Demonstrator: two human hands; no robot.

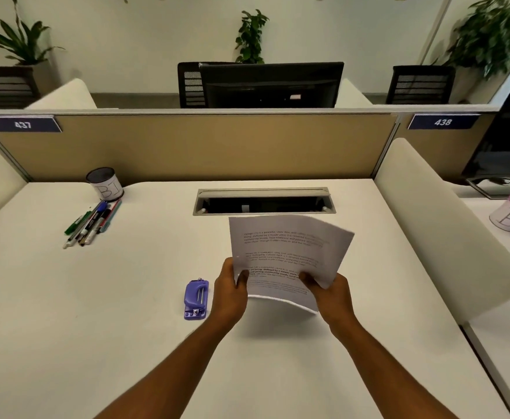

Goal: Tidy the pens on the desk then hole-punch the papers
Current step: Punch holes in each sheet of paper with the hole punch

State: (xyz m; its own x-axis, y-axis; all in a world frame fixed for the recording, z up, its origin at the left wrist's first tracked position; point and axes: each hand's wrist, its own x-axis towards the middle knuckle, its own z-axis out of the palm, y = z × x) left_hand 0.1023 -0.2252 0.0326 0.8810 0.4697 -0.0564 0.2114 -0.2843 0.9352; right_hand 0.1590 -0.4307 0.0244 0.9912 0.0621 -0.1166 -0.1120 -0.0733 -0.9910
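Both hands (231, 293) grip papers (287, 258); hole punch (196, 299) just left.

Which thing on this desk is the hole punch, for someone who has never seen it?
Start at the white desk and find the hands holding the papers. Just beside the left hand a small purple hole punch lies flat. It is the desk's only purple item; the pens lie far off by the cup.
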